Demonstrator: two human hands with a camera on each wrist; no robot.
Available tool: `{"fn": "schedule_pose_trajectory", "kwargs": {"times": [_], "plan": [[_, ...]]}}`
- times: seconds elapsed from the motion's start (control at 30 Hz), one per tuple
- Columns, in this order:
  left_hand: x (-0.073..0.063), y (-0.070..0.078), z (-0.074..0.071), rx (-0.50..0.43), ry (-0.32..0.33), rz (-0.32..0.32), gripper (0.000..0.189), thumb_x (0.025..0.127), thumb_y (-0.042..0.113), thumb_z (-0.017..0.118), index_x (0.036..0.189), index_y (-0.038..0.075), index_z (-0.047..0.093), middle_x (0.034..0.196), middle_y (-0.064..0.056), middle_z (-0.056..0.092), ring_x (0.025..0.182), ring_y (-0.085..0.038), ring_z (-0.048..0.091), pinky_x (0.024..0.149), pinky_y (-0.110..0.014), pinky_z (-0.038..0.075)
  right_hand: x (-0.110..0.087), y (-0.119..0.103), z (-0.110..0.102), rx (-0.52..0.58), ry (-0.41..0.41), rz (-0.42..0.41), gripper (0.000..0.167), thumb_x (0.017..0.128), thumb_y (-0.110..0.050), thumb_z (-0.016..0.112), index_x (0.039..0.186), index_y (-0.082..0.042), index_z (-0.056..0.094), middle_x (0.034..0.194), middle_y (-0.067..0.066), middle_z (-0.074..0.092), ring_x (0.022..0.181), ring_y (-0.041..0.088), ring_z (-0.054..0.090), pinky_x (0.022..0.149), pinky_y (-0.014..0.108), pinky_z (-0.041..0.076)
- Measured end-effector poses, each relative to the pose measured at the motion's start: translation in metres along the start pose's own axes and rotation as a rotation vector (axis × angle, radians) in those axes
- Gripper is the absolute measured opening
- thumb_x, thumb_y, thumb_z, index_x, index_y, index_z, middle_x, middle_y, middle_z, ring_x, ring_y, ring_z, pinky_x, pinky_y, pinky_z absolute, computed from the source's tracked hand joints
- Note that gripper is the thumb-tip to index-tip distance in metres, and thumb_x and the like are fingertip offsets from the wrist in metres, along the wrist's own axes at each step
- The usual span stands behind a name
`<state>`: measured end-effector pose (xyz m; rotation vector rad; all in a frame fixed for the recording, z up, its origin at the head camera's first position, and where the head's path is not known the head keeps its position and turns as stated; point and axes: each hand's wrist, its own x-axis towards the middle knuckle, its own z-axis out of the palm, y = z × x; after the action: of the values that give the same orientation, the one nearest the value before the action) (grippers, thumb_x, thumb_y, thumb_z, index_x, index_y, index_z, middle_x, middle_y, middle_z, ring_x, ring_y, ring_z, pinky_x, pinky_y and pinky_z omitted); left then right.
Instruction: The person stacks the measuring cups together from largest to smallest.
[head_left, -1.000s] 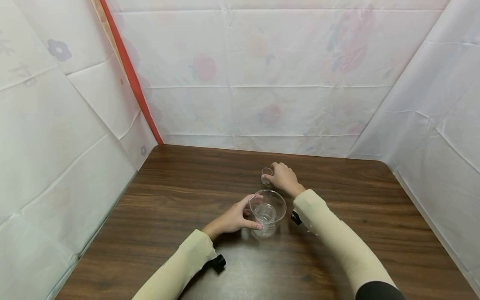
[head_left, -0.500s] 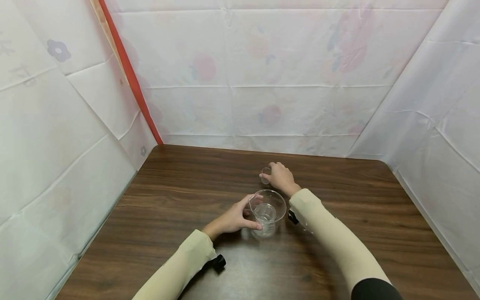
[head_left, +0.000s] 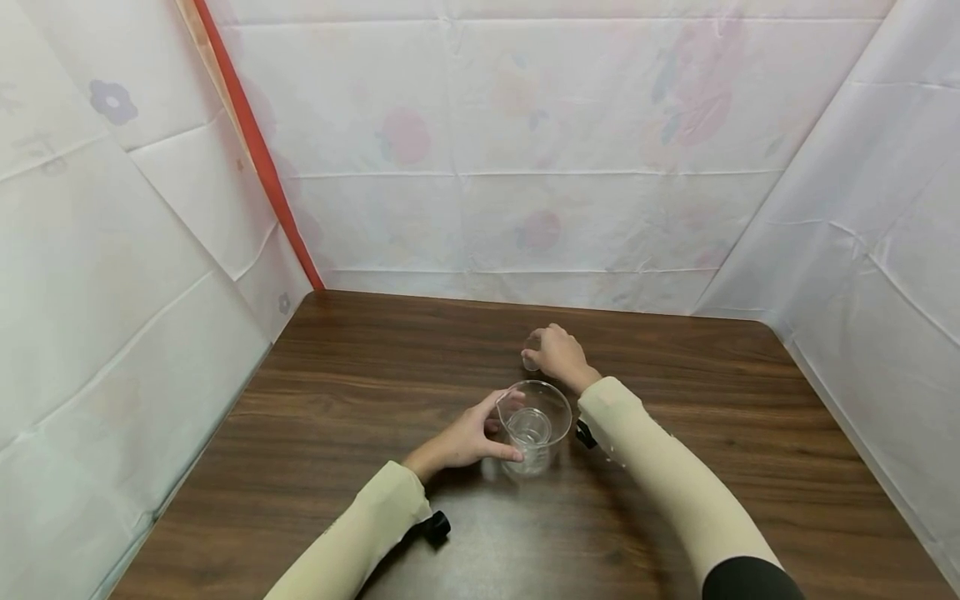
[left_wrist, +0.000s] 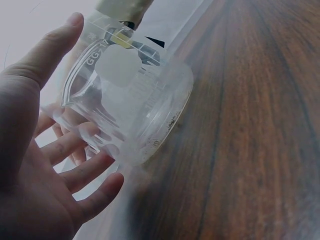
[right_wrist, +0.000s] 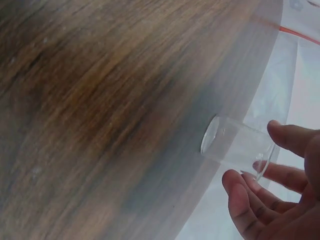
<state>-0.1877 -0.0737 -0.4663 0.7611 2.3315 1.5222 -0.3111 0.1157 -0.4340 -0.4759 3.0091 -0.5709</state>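
Observation:
A large glass beaker [head_left: 536, 433] with a pouring spout stands upright on the table. My left hand [head_left: 468, 429] holds it from the left, thumb on the near side and fingers showing behind the glass. In the left wrist view, white markings including "GG-17" show on the beaker [left_wrist: 135, 100], and the fingers of my left hand [left_wrist: 50, 165] spread around its spout side. Farther back, my right hand [head_left: 561, 354] holds a small clear glass beaker [head_left: 531, 360]. The right wrist view has the small beaker [right_wrist: 232, 142] standing on the table, thumb and fingers around its rim end.
The dark wood-grain table [head_left: 337, 400] runs back to a white patterned curtain [head_left: 600, 167], with more white sheeting on both sides. A red strip [head_left: 262, 158] runs down the left corner. Black wrist cameras [head_left: 437, 528] sit under both sleeves.
My right hand has shifted slightly left around the small beaker and now covers more of it. The left hand and the large beaker stay put.

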Motion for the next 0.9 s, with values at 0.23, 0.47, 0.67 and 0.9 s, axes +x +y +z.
{"fn": "schedule_pose_trajectory", "kwargs": {"times": [0.23, 0.47, 0.67, 0.9], "plan": [[0.0005, -0.0008, -0.0010, -0.010, -0.001, -0.008, 0.082, 0.077, 0.023, 0.084, 0.144, 0.018, 0.039, 0.141, -0.008, 0.053, 0.125, -0.027, 0.055, 0.101, -0.037, 0.048, 0.0014, 0.0023, -0.0035, 0.016, -0.037, -0.022, 0.034, 0.089, -0.023, 0.070, 0.119, -0.007, 0.068, 0.119, 0.019, 0.062, 0.106, 0.035, 0.061, 0.088, 0.050, 0.052], [-0.0011, 0.0040, -0.0012, -0.017, -0.005, -0.012, 0.080, 0.077, 0.022, 0.084, 0.144, 0.017, 0.039, 0.141, -0.008, 0.053, 0.125, -0.027, 0.055, 0.101, -0.038, 0.048, 0.0017, 0.0034, -0.0028, 0.028, -0.023, -0.063, 0.036, 0.087, -0.021, 0.072, 0.118, -0.004, 0.068, 0.114, 0.019, 0.065, 0.108, 0.034, 0.059, 0.093, 0.051, 0.049], [-0.0003, 0.0006, -0.0004, -0.005, -0.006, -0.015, 0.081, 0.077, 0.023, 0.084, 0.144, 0.020, 0.038, 0.143, -0.007, 0.052, 0.126, -0.026, 0.054, 0.102, -0.039, 0.047, 0.0009, 0.0049, -0.0019, 0.050, -0.006, -0.031, 0.039, 0.086, -0.024, 0.074, 0.118, -0.001, 0.067, 0.115, 0.020, 0.064, 0.107, 0.037, 0.061, 0.093, 0.050, 0.050], [-0.0017, 0.0010, 0.0001, 0.007, 0.005, -0.007, 0.081, 0.078, 0.025, 0.083, 0.145, 0.016, 0.039, 0.146, -0.005, 0.048, 0.128, -0.026, 0.053, 0.101, -0.040, 0.047, -0.0008, 0.0054, -0.0022, 0.054, 0.005, -0.008, 0.040, 0.085, -0.024, 0.076, 0.115, 0.001, 0.067, 0.111, 0.020, 0.064, 0.102, 0.036, 0.062, 0.089, 0.048, 0.051]]}}
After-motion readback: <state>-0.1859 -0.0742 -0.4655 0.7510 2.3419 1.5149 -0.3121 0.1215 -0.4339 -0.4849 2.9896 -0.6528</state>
